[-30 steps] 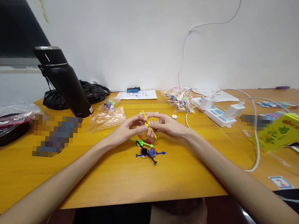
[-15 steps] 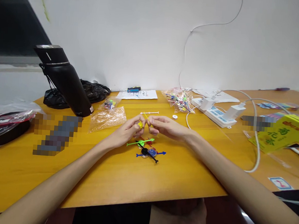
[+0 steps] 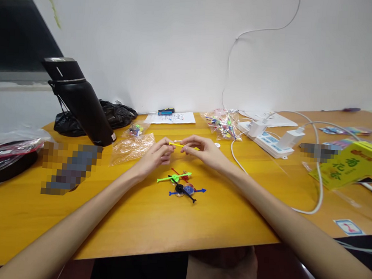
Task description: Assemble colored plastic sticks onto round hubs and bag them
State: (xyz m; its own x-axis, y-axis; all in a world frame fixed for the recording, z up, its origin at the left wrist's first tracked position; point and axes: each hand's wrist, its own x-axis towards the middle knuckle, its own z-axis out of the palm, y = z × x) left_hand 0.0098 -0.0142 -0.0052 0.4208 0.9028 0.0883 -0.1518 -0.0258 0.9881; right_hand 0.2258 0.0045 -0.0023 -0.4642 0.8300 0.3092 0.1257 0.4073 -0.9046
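left hand (image 3: 155, 155): closed in a fingertip pinch on the left end of the yellow stick (image 3: 176, 145), raised a little off the table (image 3: 167, 223).
right hand (image 3: 201, 151): also closed in a pinch, gripping the same stick at its right end; thumb and forefinger meet on it and the other fingers are curled loosely.
yellow stick: a thin plastic piece held almost level between the two hands, clear of the table top.
step in hand: by the look of it, fine fingertip work on the one stick, both hands sharing it end to end.
just below the hands, toward the body: a green stick (image 3: 173, 177) lies on the table, touching a small cluster with a blue stick (image 3: 188, 190), a black stick (image 3: 190, 198) and little round parts.
left of the left hand: a clear bag (image 3: 133, 146) lies near, with a black bottle (image 3: 80, 102) beyond it, tilted in this view.
beyond the right hand: a bag of coloured pieces (image 3: 223, 123), then a power strip (image 3: 270, 143) with a cable (image 3: 316, 182) looping well off to the right.
beyond both hands: a paper sheet (image 3: 171, 118) and a screwdriver (image 3: 166, 111) by the wall.
what further handling calls for: as a judgement, a light and steady pinch from both sides, since the stick is slender and may bend or spring out; how it sits against the left fingertips is too small to tell.
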